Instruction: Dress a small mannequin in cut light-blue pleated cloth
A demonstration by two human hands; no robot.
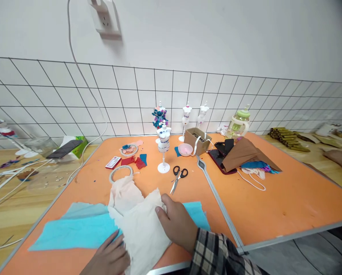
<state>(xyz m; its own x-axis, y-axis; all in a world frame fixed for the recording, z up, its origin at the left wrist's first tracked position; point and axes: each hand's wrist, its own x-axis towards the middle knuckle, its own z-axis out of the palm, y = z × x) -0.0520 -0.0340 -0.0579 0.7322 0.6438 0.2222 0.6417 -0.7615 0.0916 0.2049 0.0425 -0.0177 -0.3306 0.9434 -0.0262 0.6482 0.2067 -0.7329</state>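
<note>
The room has a white-tiled wall (125,100) with an orange desk (271,210) set before it. Nearest me, the left hand (109,255) lies palm down at the near left edge of a crumpled white cloth (145,229), fingers fairly straight and a little apart; from here I can't tell whether it grips anything. The right hand (179,224) is closed, thumb against fingers, pinching the cloth's upper right edge. That cloth sits at the front of the desk, over a bright blue cloth (73,229) that shows on both sides. Just past it, a roll of tape (111,176) touches the white cloth's upper corner, and dark-handled scissors (176,179) lie with their blades toward the right hand. Farther back, red scraps (140,163) lie near a small box (112,162), and a white dress form (163,143) stands upright. Beyond to the right are a pink dish (185,149), a cardboard box (196,141) and a piece of brown fabric (239,154). Close to the tiles stand two more dress forms (187,110) and a green-lidded bottle (238,126).
</note>
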